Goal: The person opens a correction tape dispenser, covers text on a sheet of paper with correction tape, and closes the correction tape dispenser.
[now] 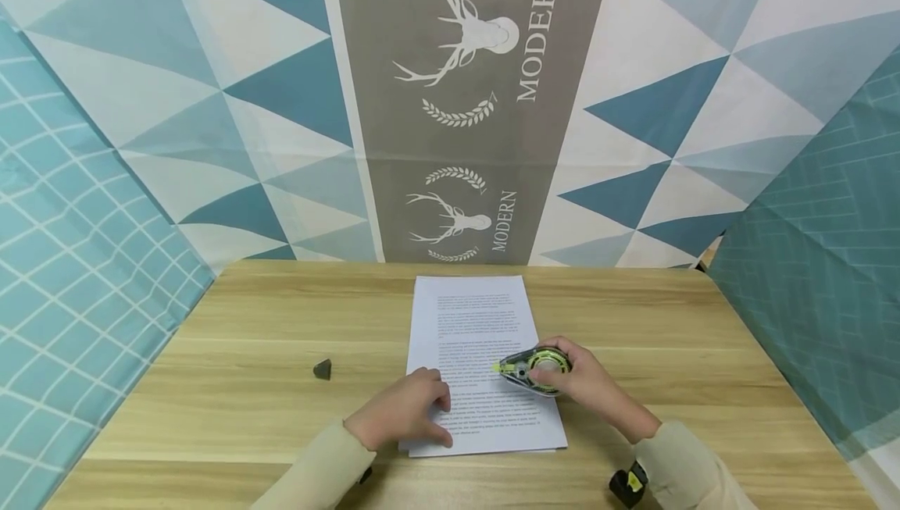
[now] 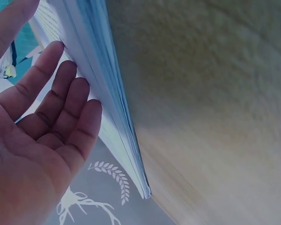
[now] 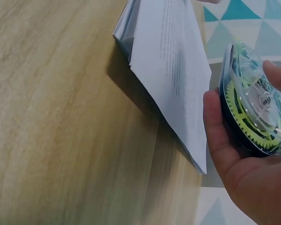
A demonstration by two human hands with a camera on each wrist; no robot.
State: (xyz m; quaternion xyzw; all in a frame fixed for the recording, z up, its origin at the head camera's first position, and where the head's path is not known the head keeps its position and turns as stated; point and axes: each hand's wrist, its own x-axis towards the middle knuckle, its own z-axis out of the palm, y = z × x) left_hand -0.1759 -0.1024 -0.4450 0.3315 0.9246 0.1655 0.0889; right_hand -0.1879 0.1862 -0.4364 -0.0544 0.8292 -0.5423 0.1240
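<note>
A stack of printed paper (image 1: 469, 315) lies on the wooden table, covered in lines of text on its top sheet. My right hand (image 1: 589, 379) holds a correction tape dispenser (image 1: 523, 373) above the right part of the sheet, its yellow-green tip pointing left. Through the clear case in the right wrist view, a toothed green wheel (image 3: 246, 123) shows. On the left edge of the stack, my left hand (image 1: 409, 408) has its fingers loosely bent over the paper, holding nothing. In the left wrist view its fingertips (image 2: 91, 112) are close to the sheets' edge.
A small dark wedge-shaped piece (image 1: 322, 369) lies on the table (image 1: 267, 338) to the left of the paper. Patterned cloth (image 1: 450, 104) hangs behind the table, with teal sheets at both sides.
</note>
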